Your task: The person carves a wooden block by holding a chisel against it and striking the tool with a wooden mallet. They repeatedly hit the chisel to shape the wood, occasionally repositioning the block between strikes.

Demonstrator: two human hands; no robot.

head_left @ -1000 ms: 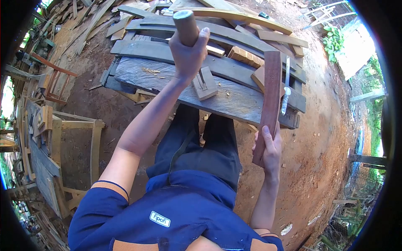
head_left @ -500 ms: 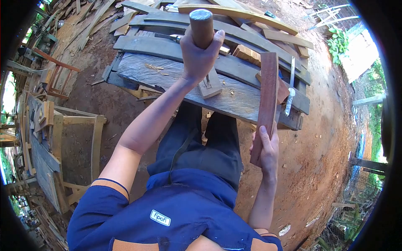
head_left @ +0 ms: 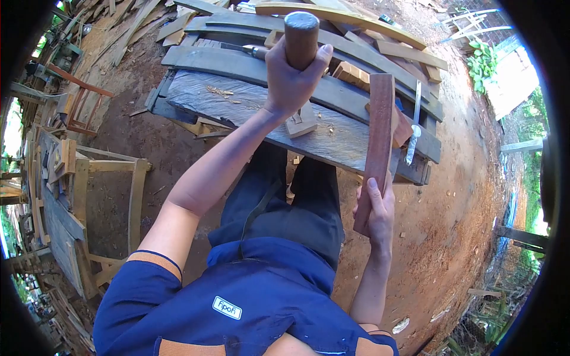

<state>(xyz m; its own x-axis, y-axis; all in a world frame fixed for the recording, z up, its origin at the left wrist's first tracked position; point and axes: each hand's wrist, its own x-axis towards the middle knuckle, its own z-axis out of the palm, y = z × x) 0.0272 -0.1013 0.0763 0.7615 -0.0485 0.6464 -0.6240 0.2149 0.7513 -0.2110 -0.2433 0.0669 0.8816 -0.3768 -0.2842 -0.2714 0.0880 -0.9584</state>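
Note:
My left hand (head_left: 295,80) is closed around the thick round wooden handle of a chisel (head_left: 301,44), held upright with its pale, worn end toward me. The hand hides most of the blade. Beneath that hand a pale wood block (head_left: 301,123) with marked or cut lines lies on the bench, its far part covered. My right hand (head_left: 379,207) grips the lower end of a long reddish-brown wooden bar (head_left: 381,130). The bar points away from me over the bench's right end, apart from the chisel.
The weathered bench (head_left: 196,95) carries wood shavings (head_left: 219,92), a tool with a wooden handle (head_left: 256,51), a small wooden block (head_left: 351,73) and a metal square (head_left: 414,130). Planks lie behind it. A wooden frame table (head_left: 113,167) stands at left on the dirt floor.
My left hand has shifted slightly right with the chisel, whose handle end also moved right. My right hand and the wooden bar have barely moved.

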